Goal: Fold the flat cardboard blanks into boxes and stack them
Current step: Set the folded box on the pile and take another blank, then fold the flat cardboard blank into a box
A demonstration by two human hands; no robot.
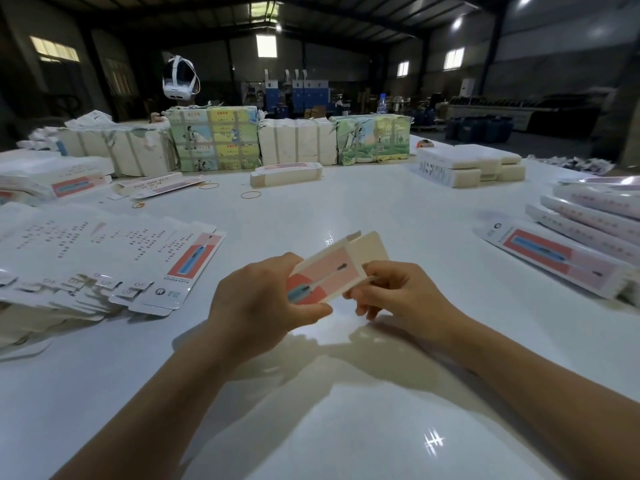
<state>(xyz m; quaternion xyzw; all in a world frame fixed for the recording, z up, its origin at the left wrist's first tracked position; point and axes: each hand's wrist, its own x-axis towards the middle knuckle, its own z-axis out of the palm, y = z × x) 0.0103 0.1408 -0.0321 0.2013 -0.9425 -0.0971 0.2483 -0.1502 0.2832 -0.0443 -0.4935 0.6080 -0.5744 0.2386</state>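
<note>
Both hands hold one partly folded cardboard box (329,271) just above the glossy white table (381,393), in front of the person. The left hand (256,299) grips the near end of the box, thumb across the printed pink face and fingers curled underneath. The right hand (391,292) pinches the box's right edge between thumb and curled fingers. The far end of the box is open, with a plain cream flap (369,247) standing out from it.

To the left, a fanned pile of flat blanks (104,258) lies on the table, printed sides up, the top one showing a red and pink panel. To the right, a stack of folded boxes (588,216) lies on its side, with one long box (554,261) lying just in front of it. Further back sit a small bundle of blanks (285,174), loose rubber bands (250,194), and a row of strapped and wrapped bundles (214,140) along the far edge. A white headset (180,79) is seen above that row
</note>
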